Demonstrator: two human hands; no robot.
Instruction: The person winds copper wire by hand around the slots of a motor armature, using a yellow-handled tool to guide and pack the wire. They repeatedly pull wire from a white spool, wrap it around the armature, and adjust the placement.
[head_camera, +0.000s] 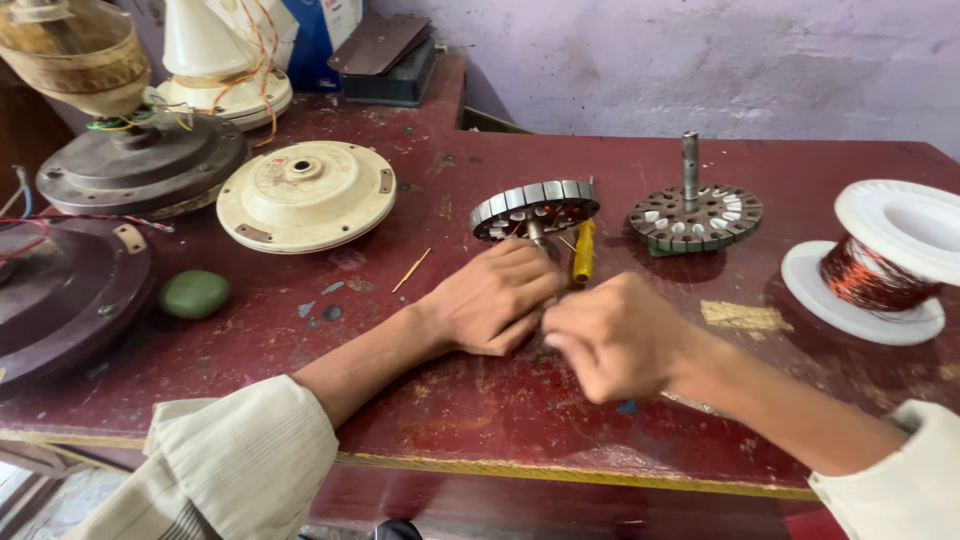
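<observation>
Left hand (492, 297) clenched at the shaft of the tilted stator (535, 209), disc face tipped toward camera. Right hand (612, 335) curled tight beside it; contents hidden. Yellow-handled tool (583, 251) lying lengthwise, pointing away.

Both forearms are bare. The left hand (492, 297) extends from a loose, cream, finely ribbed sleeve (235, 465) bunched at lower left; the right hand (612, 337) from a matching pale sleeve cuff (900, 475) at lower right.
</observation>
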